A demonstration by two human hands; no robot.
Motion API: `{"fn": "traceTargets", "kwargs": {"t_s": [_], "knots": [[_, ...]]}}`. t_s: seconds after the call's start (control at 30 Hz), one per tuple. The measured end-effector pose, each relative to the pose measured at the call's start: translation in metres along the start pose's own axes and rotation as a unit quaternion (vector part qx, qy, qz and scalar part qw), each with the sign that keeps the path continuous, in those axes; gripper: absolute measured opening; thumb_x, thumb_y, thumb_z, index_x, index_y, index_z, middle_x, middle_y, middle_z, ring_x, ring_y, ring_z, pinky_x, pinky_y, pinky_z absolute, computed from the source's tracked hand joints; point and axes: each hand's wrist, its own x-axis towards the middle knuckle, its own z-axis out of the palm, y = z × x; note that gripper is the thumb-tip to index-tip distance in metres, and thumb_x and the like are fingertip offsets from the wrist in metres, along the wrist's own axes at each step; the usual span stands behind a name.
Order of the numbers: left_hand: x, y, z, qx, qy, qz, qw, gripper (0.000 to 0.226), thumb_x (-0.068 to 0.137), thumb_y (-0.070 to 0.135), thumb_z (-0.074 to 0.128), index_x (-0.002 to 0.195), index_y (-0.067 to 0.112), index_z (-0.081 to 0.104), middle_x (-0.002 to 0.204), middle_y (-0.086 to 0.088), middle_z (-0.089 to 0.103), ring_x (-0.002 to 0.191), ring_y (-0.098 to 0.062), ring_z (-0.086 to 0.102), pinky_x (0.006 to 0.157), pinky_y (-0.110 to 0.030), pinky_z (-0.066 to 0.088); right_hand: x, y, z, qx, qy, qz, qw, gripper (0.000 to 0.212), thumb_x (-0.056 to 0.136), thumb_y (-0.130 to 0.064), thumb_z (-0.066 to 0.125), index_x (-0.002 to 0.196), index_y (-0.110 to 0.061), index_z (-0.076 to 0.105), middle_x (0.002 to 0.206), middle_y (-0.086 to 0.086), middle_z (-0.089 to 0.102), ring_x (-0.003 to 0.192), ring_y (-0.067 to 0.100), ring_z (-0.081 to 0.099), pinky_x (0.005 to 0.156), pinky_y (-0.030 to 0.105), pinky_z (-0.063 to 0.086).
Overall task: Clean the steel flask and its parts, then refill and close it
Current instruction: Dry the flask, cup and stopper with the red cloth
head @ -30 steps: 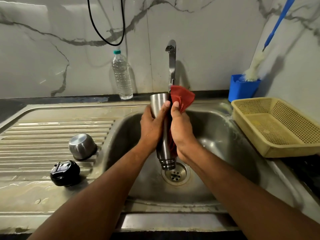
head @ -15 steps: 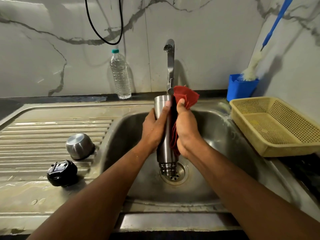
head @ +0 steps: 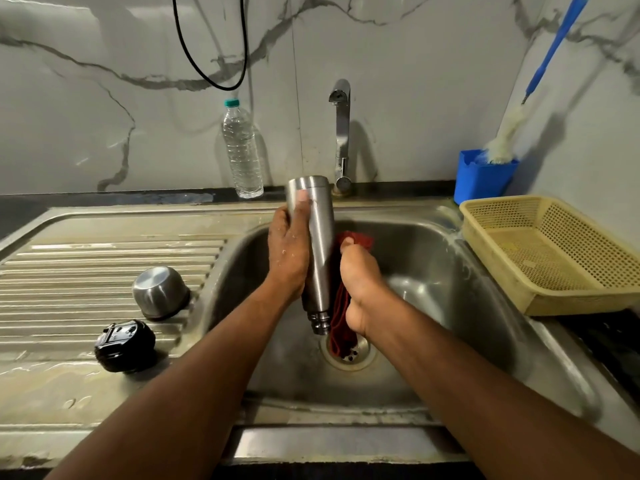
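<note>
At the centre of the frame, above the basin of the stainless steel sink [head: 450, 306], a brushed steel flask [head: 317, 244] is held upside down, its flat base uppermost and its threaded neck pointing down toward the round drain strainer [head: 349, 355]. The left hand [head: 289, 251] holds the flask from its left side, thumb laid up along the body near the base, fingers wrapped behind. The right hand [head: 360, 282] is closed around a crumpled dark red cloth [head: 341, 320], which lies against the flask's right side and hangs down to just above the drain.

On the ribbed draining board at the left of the frame sits an inverted round steel cup [head: 159, 292], and below it, toward the lower left, a black plastic flask stopper [head: 124, 346]; the two are near each other but apart.

At the back, a steel tap [head: 342, 133] rises behind the flask, with a clear plastic water bottle with a teal cap [head: 242, 150] standing to its left against the marble wall. In the upper right a blue plastic holder [head: 481, 181] carries a blue-handled bottle brush [head: 540, 77], and a pale yellow perforated plastic basket [head: 554, 251] rests beside the sink at the right edge.
</note>
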Motion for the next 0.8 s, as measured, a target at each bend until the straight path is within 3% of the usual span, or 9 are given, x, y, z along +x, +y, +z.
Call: {"fn": "traceTargets", "kwargs": {"t_s": [0.07, 0.2, 0.3, 0.37, 0.5, 0.57, 0.67, 0.73, 0.8], "knots": [[-0.006, -0.004, 0.003, 0.071, -0.059, 0.039, 0.995, 0.062, 0.09, 0.07, 0.066, 0.124, 0.02, 0.056, 0.106, 0.0, 0.073, 0.089, -0.007, 0.074, 0.083, -0.034, 0.062, 0.002, -0.006, -0.001, 0.039, 0.013, -0.05, 0.998, 0.05, 0.107, -0.053, 0.039, 0.105, -0.016, 0.073, 0.087, 0.01, 0.077, 0.072, 0.023, 0.074, 0.063, 0.032, 0.059], [-0.011, -0.007, 0.01, 0.084, -0.12, 0.076, 0.986, 0.063, 0.086, 0.069, 0.069, 0.118, 0.016, 0.06, 0.102, -0.004, 0.073, 0.089, -0.014, 0.073, 0.081, -0.037, 0.061, 0.004, -0.021, -0.005, 0.077, 0.04, -0.177, 0.98, 0.049, 0.104, -0.061, 0.04, 0.113, -0.023, 0.071, 0.099, 0.004, 0.08, 0.092, 0.021, 0.077, 0.092, 0.044, 0.059], [-0.007, -0.008, 0.007, 0.039, -0.166, 0.068, 0.983, 0.052, 0.097, 0.059, 0.064, 0.119, 0.012, 0.066, 0.106, -0.016, 0.075, 0.099, -0.033, 0.074, 0.091, -0.05, 0.062, 0.005, -0.02, -0.006, 0.037, 0.044, -0.236, 0.97, 0.046, 0.105, -0.059, 0.039, 0.121, -0.025, 0.064, 0.108, 0.003, 0.077, 0.1, 0.02, 0.075, 0.097, 0.045, 0.058], [-0.007, -0.01, 0.004, 0.018, -0.155, 0.062, 0.986, 0.046, 0.102, 0.051, 0.058, 0.121, 0.01, 0.066, 0.108, -0.019, 0.074, 0.102, -0.038, 0.072, 0.096, -0.054, 0.06, 0.003, -0.015, -0.003, -0.012, 0.03, -0.249, 0.968, 0.048, 0.105, -0.06, 0.037, 0.126, -0.025, 0.062, 0.111, 0.001, 0.075, 0.102, 0.017, 0.072, 0.097, 0.043, 0.057], [-0.001, -0.004, 0.002, -0.005, 0.005, 0.044, 0.999, 0.043, 0.105, 0.054, 0.053, 0.12, 0.014, 0.057, 0.1, -0.004, 0.069, 0.092, -0.021, 0.068, 0.082, -0.036, 0.056, 0.0, 0.0, 0.008, -0.067, 0.002, -0.177, 0.982, 0.051, 0.105, -0.063, 0.034, 0.117, -0.027, 0.068, 0.107, 0.001, 0.075, 0.099, 0.02, 0.072, 0.093, 0.043, 0.058], [0.007, 0.004, -0.005, -0.058, 0.062, 0.007, 0.996, 0.061, 0.095, 0.066, 0.061, 0.124, 0.013, 0.053, 0.105, -0.004, 0.069, 0.095, -0.02, 0.07, 0.08, -0.034, 0.059, -0.001, 0.005, 0.011, -0.076, 0.008, -0.097, 0.992, 0.051, 0.105, -0.06, 0.035, 0.115, -0.022, 0.069, 0.106, 0.006, 0.075, 0.096, 0.025, 0.072, 0.092, 0.045, 0.059], [0.008, 0.005, -0.007, -0.045, 0.007, -0.004, 0.999, 0.079, 0.075, 0.073, 0.079, 0.12, 0.013, 0.055, 0.11, -0.01, 0.073, 0.095, -0.024, 0.076, 0.082, -0.041, 0.065, -0.004, 0.005, 0.006, -0.021, 0.004, 0.008, 1.0, 0.051, 0.108, -0.05, 0.036, 0.115, -0.013, 0.07, 0.099, 0.012, 0.076, 0.088, 0.029, 0.073, 0.08, 0.041, 0.061], [0.004, 0.0, -0.005, 0.036, -0.026, 0.035, 0.998, 0.073, 0.073, 0.072, 0.081, 0.115, 0.016, 0.061, 0.106, -0.008, 0.075, 0.093, -0.021, 0.076, 0.082, -0.039, 0.065, -0.007, 0.0, 0.001, 0.023, 0.003, 0.021, 0.999, 0.049, 0.109, -0.047, 0.036, 0.109, -0.013, 0.07, 0.089, 0.012, 0.075, 0.081, 0.028, 0.071, 0.069, 0.037, 0.057], [0.003, -0.005, -0.006, 0.106, -0.059, 0.095, 0.988, 0.056, 0.084, 0.068, 0.074, 0.109, 0.019, 0.066, 0.097, -0.004, 0.076, 0.086, -0.016, 0.076, 0.079, -0.035, 0.064, -0.009, -0.009, -0.002, 0.074, 0.013, -0.003, 0.997, 0.048, 0.109, -0.049, 0.036, 0.11, -0.015, 0.07, 0.094, 0.012, 0.075, 0.086, 0.029, 0.071, 0.071, 0.039, 0.055]]}}
